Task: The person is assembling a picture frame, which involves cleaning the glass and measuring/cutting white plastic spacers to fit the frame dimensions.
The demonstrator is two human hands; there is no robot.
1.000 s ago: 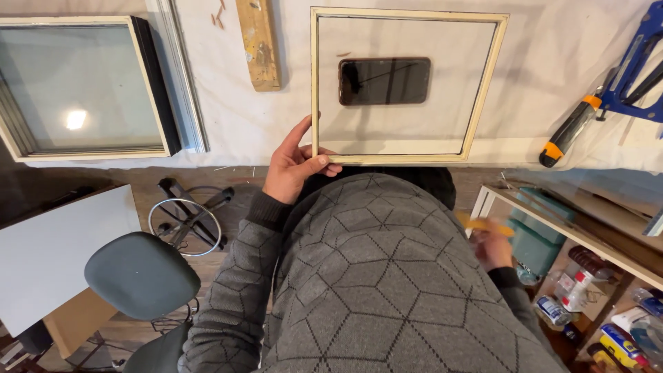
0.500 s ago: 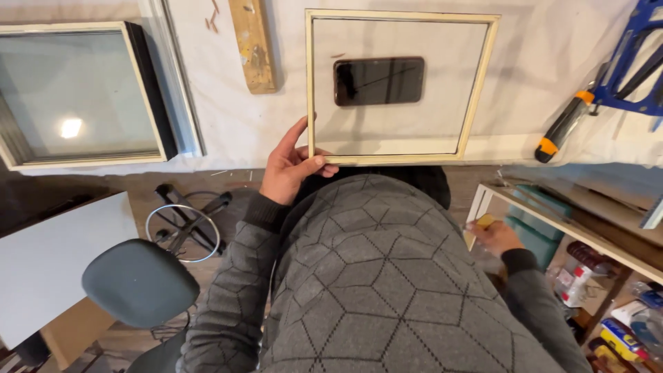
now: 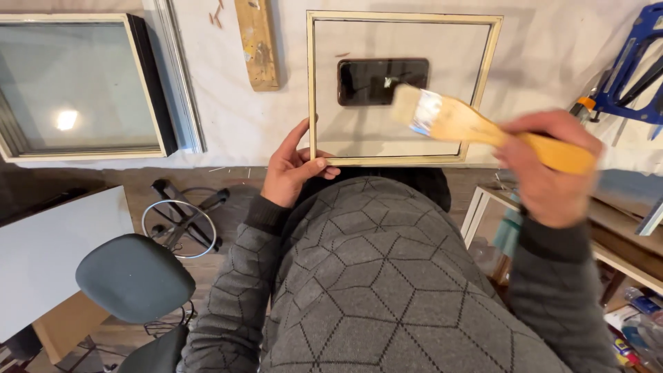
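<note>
A: At the upper left of the picture, a big dark-edged frame (image 3: pixel 83 86) with glass is seen lying flat on the white cloth (image 3: pixel 228 124). What is found next to it?

B: A short wood block (image 3: pixel 257 43) is laid on the cloth, just right of it. Lower down, a grey stool (image 3: pixel 135 276) and a white board (image 3: pixel 55 255) are seen by the floor.

A: How is the left hand (image 3: pixel 293 169) used?

B: The near left corner of the pale wooden frame (image 3: pixel 402 86) is pinched by it, with the thumb on top and the fingers curled under the edge. The frame is likely held this way so it cannot slide.

A: Where is that frame?

B: It is laid flat in the upper middle of the picture, touching the left hand. A dark phone (image 3: pixel 382 81) is laid inside it.

A: And the right hand (image 3: pixel 549 169)?

B: The yellow handle of a flat brush (image 3: pixel 476 124) is wrapped by closed fingers. The bristles are held over the right part of the frame, near the phone. Whether the panel is touched cannot be told, since the brush is blurred.

A: What is seen at the far right?

B: A blue clamp (image 3: pixel 632 69) is seen there, and shelves (image 3: pixel 621 249) with small things below.
</note>
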